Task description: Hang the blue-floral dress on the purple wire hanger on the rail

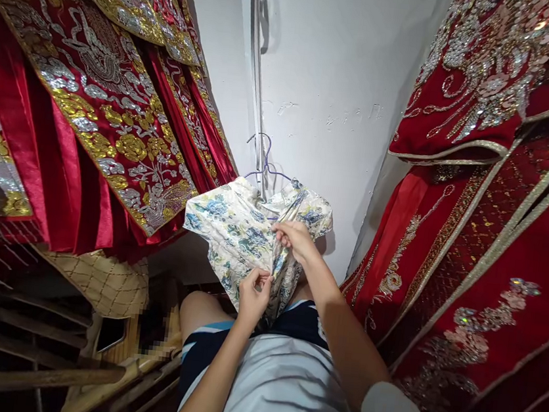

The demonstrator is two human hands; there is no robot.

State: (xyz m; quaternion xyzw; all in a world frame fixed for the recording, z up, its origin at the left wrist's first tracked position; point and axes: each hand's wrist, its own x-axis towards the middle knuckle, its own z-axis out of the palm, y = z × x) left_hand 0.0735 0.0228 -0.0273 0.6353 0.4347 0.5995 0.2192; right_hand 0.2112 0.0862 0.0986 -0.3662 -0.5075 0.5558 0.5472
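A cream shirt with blue and yellow flowers (235,228) hangs on a purple hanger (267,159) in front of me, its lower part resting over my lap. My left hand (255,291) pinches the shirt's front edge low down, thumb and fingers closed on the cloth. Higher up, my right hand (293,236) is closed on the same front edge, near the chest. The front is partly open at the neck. Whether a button lies under the fingertips is too small to make out.
Red embroidered gowns with gold and silver sequins (117,109) hang close on the left. More beaded red garments (472,209) crowd the right. Behind the shirt stands a white wall (339,74) with a thin metal pole (253,65). A bamboo chair (101,378) is at lower left.
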